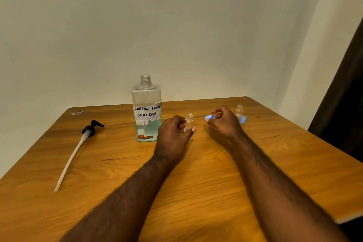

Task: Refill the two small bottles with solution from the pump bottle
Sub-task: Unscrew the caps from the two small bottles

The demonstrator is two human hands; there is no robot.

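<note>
Blue cap (209,117) in right hand (225,122) grip

Small bottle (189,122), blue cap (209,117) in hands (172,133) (224,122)

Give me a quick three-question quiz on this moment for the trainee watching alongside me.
1. True or false: the pump is screwed onto the large bottle.
2. What does the right hand hold? A) a blue cap B) the pump's tube C) nothing
3. Fill in: the small bottle gripped by the left hand is ____ (capped or uncapped).

Key: 1 false, since the pump lies on the table left of the open large bottle; 2 A; 3 uncapped.
</note>
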